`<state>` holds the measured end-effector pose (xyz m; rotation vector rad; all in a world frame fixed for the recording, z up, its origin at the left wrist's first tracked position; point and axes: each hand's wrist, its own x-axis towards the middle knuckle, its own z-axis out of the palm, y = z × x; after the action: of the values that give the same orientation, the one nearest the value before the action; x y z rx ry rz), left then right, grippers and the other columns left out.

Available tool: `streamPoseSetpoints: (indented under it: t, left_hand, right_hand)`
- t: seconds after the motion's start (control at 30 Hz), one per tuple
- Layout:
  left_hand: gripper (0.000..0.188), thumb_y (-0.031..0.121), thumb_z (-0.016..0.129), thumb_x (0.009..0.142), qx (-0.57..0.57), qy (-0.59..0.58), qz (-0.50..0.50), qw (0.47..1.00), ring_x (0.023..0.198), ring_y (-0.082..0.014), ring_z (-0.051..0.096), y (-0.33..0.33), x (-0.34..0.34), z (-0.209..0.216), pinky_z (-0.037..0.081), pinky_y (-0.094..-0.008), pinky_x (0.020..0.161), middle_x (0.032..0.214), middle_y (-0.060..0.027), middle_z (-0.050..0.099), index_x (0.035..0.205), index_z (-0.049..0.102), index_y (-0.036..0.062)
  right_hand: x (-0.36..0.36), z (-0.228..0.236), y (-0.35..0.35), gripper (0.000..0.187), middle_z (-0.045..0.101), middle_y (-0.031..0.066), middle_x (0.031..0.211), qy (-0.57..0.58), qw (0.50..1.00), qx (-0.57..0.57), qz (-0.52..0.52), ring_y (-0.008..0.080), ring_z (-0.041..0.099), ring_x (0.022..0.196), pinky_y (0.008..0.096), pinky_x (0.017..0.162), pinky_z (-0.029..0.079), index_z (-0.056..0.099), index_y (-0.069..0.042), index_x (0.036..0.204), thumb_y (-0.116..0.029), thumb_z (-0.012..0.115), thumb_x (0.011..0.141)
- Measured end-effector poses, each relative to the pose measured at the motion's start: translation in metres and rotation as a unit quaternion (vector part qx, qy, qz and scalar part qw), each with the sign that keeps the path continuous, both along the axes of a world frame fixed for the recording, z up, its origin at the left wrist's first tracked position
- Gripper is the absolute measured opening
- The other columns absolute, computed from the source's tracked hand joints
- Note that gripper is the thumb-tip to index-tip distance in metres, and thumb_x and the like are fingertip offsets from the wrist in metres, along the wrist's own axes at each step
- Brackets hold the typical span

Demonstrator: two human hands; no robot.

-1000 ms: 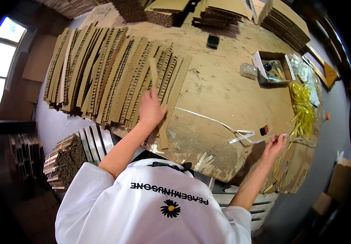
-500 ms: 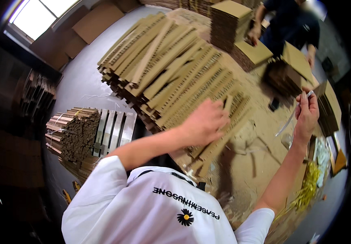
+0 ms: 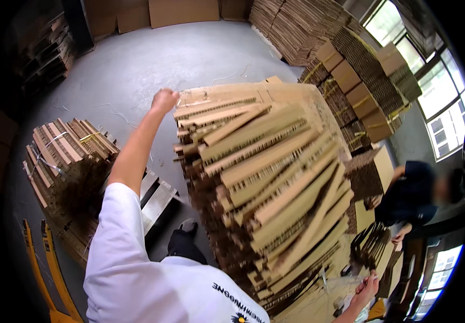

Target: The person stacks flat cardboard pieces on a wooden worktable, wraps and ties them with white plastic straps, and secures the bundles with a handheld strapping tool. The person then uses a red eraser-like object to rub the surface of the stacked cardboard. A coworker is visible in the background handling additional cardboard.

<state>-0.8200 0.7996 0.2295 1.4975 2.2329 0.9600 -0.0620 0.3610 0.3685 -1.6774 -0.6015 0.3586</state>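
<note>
A large pile of brown honeycomb cardboard strips (image 3: 275, 161) lies across the worktable (image 3: 308, 99), with some loose strips slanting over the top. My left hand (image 3: 165, 100) is closed at the table's far left corner, just beyond the end of the pile; what its fingers hold, if anything, is hidden. At the lower right my right hand (image 3: 367, 289) pinches a thin whitish plastic strap (image 3: 343, 280), which trails left toward the near end of the pile. That strap's far end cannot be made out.
Left of me stands a bundle of tied cardboard strips (image 3: 63, 142) beside a slatted pallet (image 3: 157, 202). A yellow pallet jack (image 3: 55, 264) is at lower left. Strapped cardboard stacks (image 3: 351, 89) rise at the far right. A co-worker (image 3: 413, 194) in dark clothes works beside cardboard blocks (image 3: 370, 172).
My view has swung round to the left. My left hand has gone from above the strips to the table's far left corner. My right hand still grips the strap, now at lower right.
</note>
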Motion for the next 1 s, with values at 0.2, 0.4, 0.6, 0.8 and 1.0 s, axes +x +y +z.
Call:
streamPoseSetpoints:
  t: [0.2,0.4,0.6,0.8,1.0]
  left_hand:
    - [0.027,0.031,0.061,0.081,-0.114,-0.084,-0.053,0.988,0.096,-0.0288,0.066,0.091,-0.018,-0.064,0.051,-0.0377,0.086,0.1,-0.013,0.071,0.097,0.074,0.0143]
    - [0.031,0.031,0.057,0.085,-0.161,-0.011,-0.081,0.984,0.103,-0.03,0.063,0.13,-0.032,-0.075,0.049,-0.04,0.09,0.107,-0.011,0.069,0.107,0.07,0.0147]
    - [0.042,0.042,0.05,0.092,-0.18,0.004,-0.202,0.963,0.103,-0.0339,0.063,0.144,0.003,-0.105,0.048,-0.0432,0.09,0.107,-0.017,0.067,0.106,0.069,0.0074]
    - [0.056,0.05,0.046,0.093,-0.21,-0.033,-0.259,0.942,0.106,-0.0344,0.062,0.152,0.04,-0.108,0.048,-0.0435,0.093,0.112,-0.0222,0.065,0.108,0.067,0.0002]
    - [0.076,0.068,0.046,0.086,-0.173,-0.046,-0.257,0.95,0.108,-0.0367,0.059,0.12,0.07,-0.085,0.045,-0.0454,0.096,0.112,-0.0218,0.064,0.107,0.069,-0.0011]
  right_hand:
    - [-0.056,0.06,0.075,0.018,0.043,-0.0064,0.067,-0.099,0.995,-0.019,0.011,-0.0013,0.032,0.043,0.0161,0.035,0.022,0.058,-0.007,0.108,-0.021,0.05,0.101]
    - [-0.101,0.066,0.136,0.016,0.046,-0.0055,0.067,-0.158,0.983,-0.094,0.022,-0.0008,0.035,0.043,0.0162,0.035,0.022,0.058,-0.007,0.105,-0.021,0.051,0.1]
    - [-0.117,0.044,0.152,0.014,0.048,-0.0037,0.064,-0.187,0.966,-0.175,0.019,0.0024,0.038,0.039,0.019,0.034,0.025,0.059,-0.007,0.099,-0.019,0.052,0.099]
    - [-0.131,0.039,0.173,0.017,0.049,-0.003,0.06,-0.201,0.95,-0.227,0.074,0.0023,0.035,0.039,0.0189,0.035,0.023,0.059,-0.007,0.092,-0.02,0.052,0.099]
    - [-0.135,0.024,0.173,0.02,0.05,-0.0011,0.059,-0.213,0.935,-0.268,0.099,0.0044,0.038,0.039,0.0205,0.035,0.026,0.057,-0.007,0.086,-0.022,0.053,0.098]
